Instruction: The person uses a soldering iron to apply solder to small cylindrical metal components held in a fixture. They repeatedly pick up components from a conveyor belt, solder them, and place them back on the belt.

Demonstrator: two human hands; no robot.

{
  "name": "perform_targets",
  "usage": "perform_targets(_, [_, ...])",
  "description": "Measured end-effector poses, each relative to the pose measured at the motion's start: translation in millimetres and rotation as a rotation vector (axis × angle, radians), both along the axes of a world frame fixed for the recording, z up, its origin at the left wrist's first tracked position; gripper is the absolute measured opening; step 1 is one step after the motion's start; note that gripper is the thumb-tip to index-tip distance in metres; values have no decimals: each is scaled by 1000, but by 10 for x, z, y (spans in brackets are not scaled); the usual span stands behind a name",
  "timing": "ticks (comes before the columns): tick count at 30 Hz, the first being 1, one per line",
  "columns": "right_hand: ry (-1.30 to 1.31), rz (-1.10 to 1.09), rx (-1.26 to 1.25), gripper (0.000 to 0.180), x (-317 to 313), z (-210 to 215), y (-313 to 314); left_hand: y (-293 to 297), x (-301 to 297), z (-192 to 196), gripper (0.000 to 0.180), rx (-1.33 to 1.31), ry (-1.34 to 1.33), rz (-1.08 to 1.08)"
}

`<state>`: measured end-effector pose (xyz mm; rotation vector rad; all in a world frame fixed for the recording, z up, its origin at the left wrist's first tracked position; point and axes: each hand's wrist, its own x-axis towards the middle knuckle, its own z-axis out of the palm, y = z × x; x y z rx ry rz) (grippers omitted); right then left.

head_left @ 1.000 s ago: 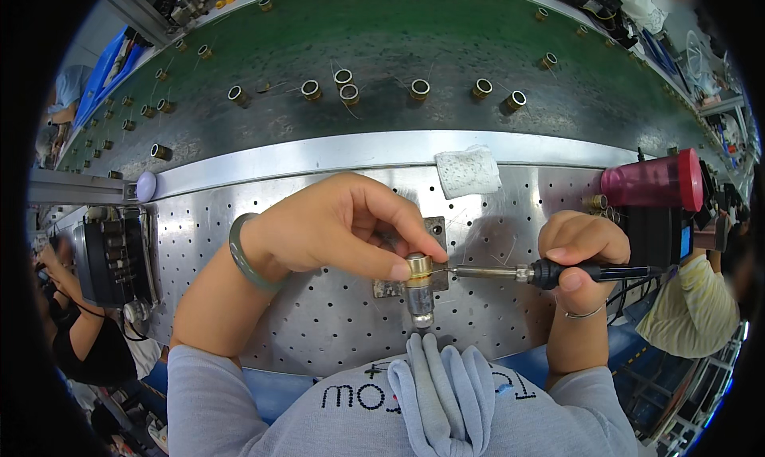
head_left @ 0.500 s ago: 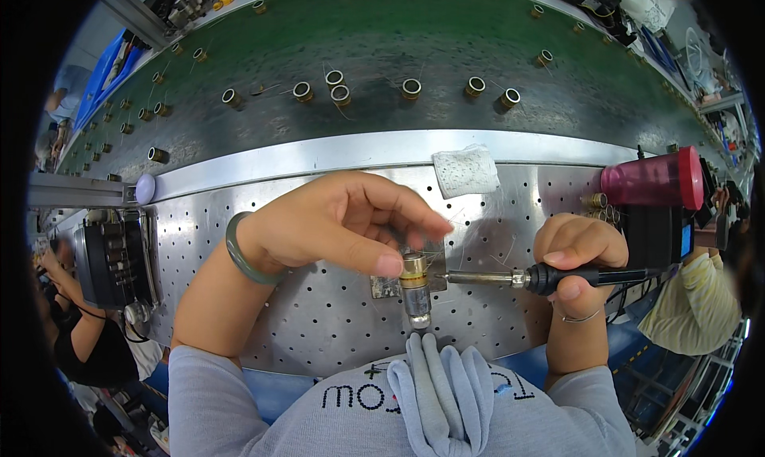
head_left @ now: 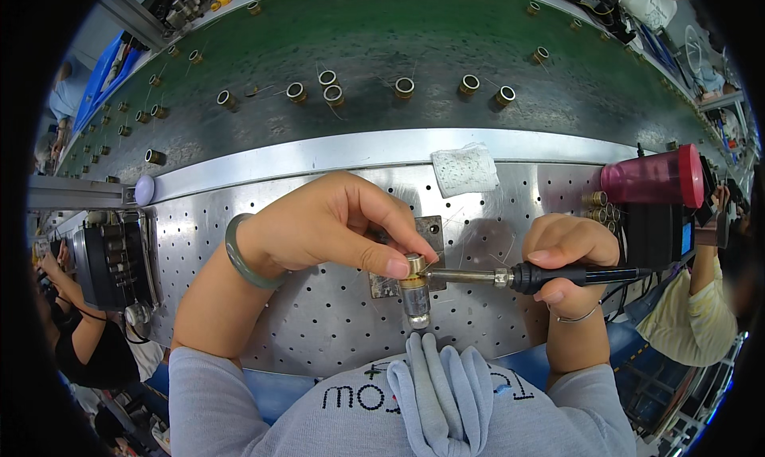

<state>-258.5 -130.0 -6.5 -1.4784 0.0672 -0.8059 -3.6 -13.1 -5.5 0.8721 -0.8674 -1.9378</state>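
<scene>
A factory assembly line: a green conveyor belt point(head_left: 446, 50) carries brass rings point(head_left: 405, 87) past a perforated steel counter point(head_left: 319, 329), other workers seated nearby.

A small brass-topped metal cylinder point(head_left: 415, 290) stands upright, soldering iron point(head_left: 542, 277) tip touching its top.

Bright even light, metal glare, sharp centre, fisheye-bent dark rim

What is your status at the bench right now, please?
Left hand pinching brass coil part on its fixture. Right hand gripping soldering iron, tip at the part. Nothing between them.
</scene>
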Motion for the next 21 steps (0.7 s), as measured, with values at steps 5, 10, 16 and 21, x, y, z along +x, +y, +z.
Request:
perform_targets(5, [20, 1, -18, 25, -2, 11, -10, 4, -2, 10, 28, 6, -4, 6])
perform_targets(10, [22, 2, -26, 25, -14, 2, -20, -6, -12, 18, 29, -25, -1, 3])
perform_targets(16, [39, 5, -32, 24, -19, 14, -23, -5, -9, 4, 30, -37, 15, 3])
perform_targets(21, [46, 2, -83, 25, -20, 25, -36, 2, -17, 30, 30, -34, 9, 9])
